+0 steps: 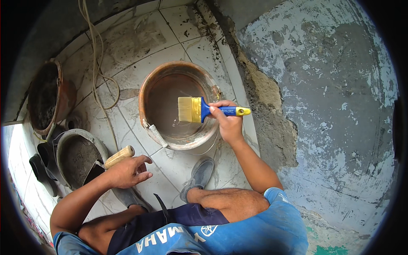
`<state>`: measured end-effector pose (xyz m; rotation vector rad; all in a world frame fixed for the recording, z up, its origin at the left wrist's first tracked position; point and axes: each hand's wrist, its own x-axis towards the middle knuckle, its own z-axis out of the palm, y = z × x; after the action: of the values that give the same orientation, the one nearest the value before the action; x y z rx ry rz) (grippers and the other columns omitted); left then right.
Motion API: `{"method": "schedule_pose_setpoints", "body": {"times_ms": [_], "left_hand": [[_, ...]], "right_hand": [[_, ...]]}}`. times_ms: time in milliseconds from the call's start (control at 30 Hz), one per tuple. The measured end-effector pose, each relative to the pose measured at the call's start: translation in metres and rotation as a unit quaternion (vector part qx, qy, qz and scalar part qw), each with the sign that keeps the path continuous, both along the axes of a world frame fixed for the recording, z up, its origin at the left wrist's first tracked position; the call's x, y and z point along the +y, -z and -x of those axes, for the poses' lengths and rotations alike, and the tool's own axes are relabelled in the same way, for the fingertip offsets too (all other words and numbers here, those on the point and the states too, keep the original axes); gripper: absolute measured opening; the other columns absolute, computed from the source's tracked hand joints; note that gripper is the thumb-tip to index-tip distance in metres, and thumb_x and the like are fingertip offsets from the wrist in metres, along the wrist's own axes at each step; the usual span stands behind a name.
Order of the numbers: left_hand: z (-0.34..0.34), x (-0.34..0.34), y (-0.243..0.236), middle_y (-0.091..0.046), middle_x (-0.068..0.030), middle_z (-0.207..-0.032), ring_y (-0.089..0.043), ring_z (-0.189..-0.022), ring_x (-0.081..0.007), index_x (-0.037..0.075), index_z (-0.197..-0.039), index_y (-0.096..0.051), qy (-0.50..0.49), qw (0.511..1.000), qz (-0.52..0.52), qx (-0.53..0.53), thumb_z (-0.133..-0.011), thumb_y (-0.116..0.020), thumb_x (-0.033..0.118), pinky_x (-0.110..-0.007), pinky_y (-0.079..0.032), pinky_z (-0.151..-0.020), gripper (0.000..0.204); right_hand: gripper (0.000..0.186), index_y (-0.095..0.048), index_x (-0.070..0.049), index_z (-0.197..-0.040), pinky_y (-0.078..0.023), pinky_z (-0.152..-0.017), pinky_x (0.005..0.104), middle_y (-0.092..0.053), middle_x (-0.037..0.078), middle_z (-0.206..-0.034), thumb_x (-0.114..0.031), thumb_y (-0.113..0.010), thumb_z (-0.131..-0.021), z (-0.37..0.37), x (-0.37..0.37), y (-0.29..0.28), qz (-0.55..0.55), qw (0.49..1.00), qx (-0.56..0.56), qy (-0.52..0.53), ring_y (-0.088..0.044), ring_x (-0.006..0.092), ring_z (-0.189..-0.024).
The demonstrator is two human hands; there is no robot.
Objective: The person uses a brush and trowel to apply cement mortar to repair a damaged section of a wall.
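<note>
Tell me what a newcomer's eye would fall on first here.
Probably the blue-and-yellow brush, gripped in the right hand over the round orange-brown bucket near the centre. Next would come the patchy grey and pale-blue wall that fills much of the right side.

Glare whitens the floor (19,148) at left; edges curve darkly.
</note>
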<state>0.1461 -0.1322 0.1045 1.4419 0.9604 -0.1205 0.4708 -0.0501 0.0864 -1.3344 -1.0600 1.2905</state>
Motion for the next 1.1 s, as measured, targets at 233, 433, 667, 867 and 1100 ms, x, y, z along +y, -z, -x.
{"method": "schedule_pose_setpoints", "body": {"times_ms": [233,433,667,867,1100], "left_hand": [[0.002,-0.001,0.0,-0.068,-0.0168,-0.09,-0.066,-0.083,-0.0294,-0.001,-0.123,-0.053,-0.011,1.0,-0.005,-0.006,-0.093,-0.062,0.029,-0.039,-0.052,-0.077,0.043],[0.003,-0.002,0.002,-0.067,-0.0168,-0.09,-0.066,-0.084,-0.0293,-0.001,-0.123,-0.052,-0.009,1.0,-0.02,-0.009,-0.093,-0.061,0.029,-0.038,-0.052,-0.078,0.043],[-0.001,0.001,-0.003,-0.067,-0.0163,-0.087,-0.066,-0.083,-0.0296,-0.001,-0.122,-0.052,-0.01,1.0,-0.022,-0.006,-0.093,-0.062,0.029,-0.039,-0.052,-0.077,0.043],[0.003,-0.003,-0.003,-0.067,-0.0159,-0.086,-0.066,-0.083,-0.0291,-0.001,-0.122,-0.053,-0.018,0.999,-0.027,-0.004,-0.093,-0.061,0.029,-0.039,-0.052,-0.077,0.042],[0.002,-0.002,-0.005,-0.068,-0.0156,-0.087,-0.066,-0.083,-0.0292,-0.001,-0.123,-0.052,-0.017,0.999,-0.028,-0.01,-0.093,-0.063,0.027,-0.039,-0.052,-0.076,0.043]], "right_hand": [[0.013,-0.06,-0.009,-0.099,-0.058,-0.078,0.0369,-0.067,0.013,-0.102,-0.002,-0.063,-0.088,-0.061,0.026,0.003,0.105,0.956,0.261,0.087,-0.065,0.0237,-0.089],[0.012,-0.062,-0.006,-0.101,-0.057,-0.078,0.0357,-0.068,0.013,-0.098,-0.006,-0.065,-0.089,-0.126,0.103,-0.024,-0.091,0.986,-0.097,0.096,-0.067,0.0226,-0.087],[0.014,-0.066,-0.004,-0.094,-0.052,-0.076,0.0408,-0.068,0.016,-0.09,-0.012,-0.067,-0.083,-0.151,0.161,0.0,-0.209,0.769,-0.603,-0.043,-0.067,0.0332,-0.085],[0.013,-0.067,-0.005,-0.094,-0.052,-0.075,0.0424,-0.068,0.017,-0.091,-0.011,-0.065,-0.083,-0.144,0.155,-0.008,-0.231,0.768,-0.597,-0.021,-0.065,0.0388,-0.085],[0.008,-0.065,-0.002,-0.09,-0.053,-0.068,0.0381,-0.069,0.016,-0.086,-0.006,-0.067,-0.083,-0.108,0.107,-0.048,-0.277,0.793,-0.535,0.087,-0.067,0.0301,-0.076]]}}
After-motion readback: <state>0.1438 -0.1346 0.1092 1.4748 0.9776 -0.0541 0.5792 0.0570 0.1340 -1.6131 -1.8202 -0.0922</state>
